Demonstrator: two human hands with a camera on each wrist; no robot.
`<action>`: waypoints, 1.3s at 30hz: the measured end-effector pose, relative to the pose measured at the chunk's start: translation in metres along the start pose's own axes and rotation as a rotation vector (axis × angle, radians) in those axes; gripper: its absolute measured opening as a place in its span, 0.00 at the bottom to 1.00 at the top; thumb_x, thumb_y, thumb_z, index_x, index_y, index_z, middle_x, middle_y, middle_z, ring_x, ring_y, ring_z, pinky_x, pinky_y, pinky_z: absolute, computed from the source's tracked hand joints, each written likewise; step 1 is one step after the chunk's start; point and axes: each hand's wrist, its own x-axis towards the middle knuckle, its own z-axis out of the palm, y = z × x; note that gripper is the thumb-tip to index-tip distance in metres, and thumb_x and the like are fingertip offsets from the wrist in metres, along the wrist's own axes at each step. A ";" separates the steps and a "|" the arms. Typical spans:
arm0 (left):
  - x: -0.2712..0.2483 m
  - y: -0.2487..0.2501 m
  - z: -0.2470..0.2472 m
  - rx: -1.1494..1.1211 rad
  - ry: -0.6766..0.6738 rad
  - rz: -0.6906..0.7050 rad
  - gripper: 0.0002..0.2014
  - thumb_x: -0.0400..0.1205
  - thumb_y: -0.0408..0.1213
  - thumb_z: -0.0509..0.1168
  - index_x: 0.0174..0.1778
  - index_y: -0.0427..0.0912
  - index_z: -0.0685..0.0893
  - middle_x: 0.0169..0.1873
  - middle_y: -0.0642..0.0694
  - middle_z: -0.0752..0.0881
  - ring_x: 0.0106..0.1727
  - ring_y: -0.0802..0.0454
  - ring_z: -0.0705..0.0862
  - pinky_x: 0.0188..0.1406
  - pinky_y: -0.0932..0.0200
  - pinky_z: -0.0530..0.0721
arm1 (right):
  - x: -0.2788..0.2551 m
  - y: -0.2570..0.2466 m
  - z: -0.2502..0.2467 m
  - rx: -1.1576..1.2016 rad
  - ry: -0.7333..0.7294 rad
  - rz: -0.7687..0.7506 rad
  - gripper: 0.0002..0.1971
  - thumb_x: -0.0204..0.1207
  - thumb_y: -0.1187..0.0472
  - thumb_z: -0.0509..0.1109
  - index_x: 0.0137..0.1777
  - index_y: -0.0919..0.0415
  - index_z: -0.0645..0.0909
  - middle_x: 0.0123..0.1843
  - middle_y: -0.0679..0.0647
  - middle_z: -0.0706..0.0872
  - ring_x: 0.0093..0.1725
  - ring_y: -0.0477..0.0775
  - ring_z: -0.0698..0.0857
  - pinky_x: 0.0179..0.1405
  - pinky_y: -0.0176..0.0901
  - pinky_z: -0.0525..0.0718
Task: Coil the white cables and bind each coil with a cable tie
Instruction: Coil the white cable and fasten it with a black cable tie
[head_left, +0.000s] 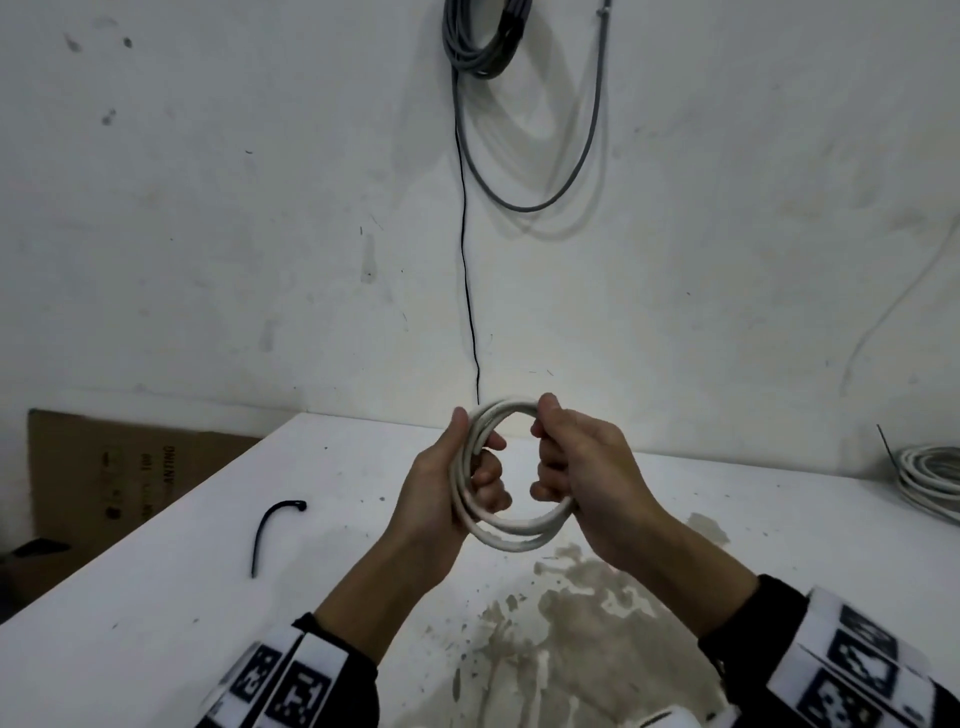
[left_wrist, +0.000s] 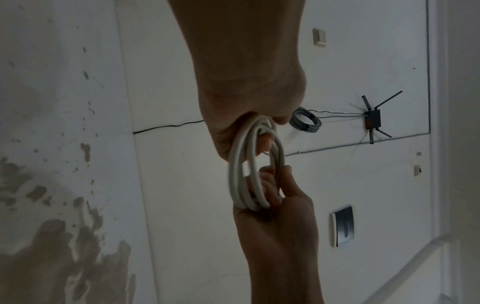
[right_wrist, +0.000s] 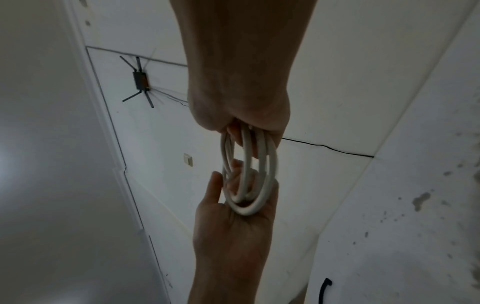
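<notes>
**Coil held up in both hands over the worktop**

Coil (head_left: 511, 478) of white cable, a few loops, held up above the worktop (head_left: 208, 545), not touching it. Left hand (head_left: 441, 493) wrapped round the left side of the loops, fingers curled through the middle, thumb up along the outside. Right hand (head_left: 587, 478) gripping the right side, fingers hooked through the ring too. So both clamped on the same coil, facing each other across it. No tie on it as far as can be seen.

Black tie (head_left: 272, 530) lying loose on the worktop, well off to the left. Second coil (head_left: 930, 480) of pale cable sitting at the far right edge. Grey cable (head_left: 483, 39) bundle hanging on the wall behind. Cardboard (head_left: 119, 478) leaning at the left, beside the worktop. Worktop pretty stained near the front.
</notes>
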 end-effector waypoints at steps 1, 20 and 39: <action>-0.001 -0.001 0.001 -0.019 0.013 -0.009 0.22 0.82 0.53 0.54 0.36 0.37 0.78 0.18 0.49 0.70 0.19 0.55 0.71 0.28 0.61 0.74 | 0.001 0.000 0.001 0.026 0.021 -0.006 0.16 0.83 0.52 0.60 0.37 0.62 0.73 0.19 0.44 0.63 0.18 0.44 0.60 0.19 0.35 0.68; -0.005 0.009 -0.020 0.227 0.010 -0.140 0.18 0.87 0.44 0.48 0.47 0.37 0.79 0.33 0.41 0.81 0.31 0.47 0.85 0.44 0.50 0.83 | 0.007 0.008 -0.003 -0.242 -0.053 -0.032 0.18 0.84 0.53 0.59 0.33 0.61 0.71 0.17 0.45 0.65 0.16 0.45 0.61 0.18 0.36 0.64; -0.031 0.030 -0.124 0.243 0.269 -0.011 0.12 0.86 0.37 0.55 0.50 0.35 0.81 0.32 0.46 0.69 0.18 0.59 0.60 0.14 0.67 0.65 | 0.035 0.078 0.108 -0.543 -0.392 -0.017 0.17 0.84 0.51 0.54 0.47 0.64 0.77 0.32 0.55 0.73 0.25 0.47 0.74 0.28 0.41 0.81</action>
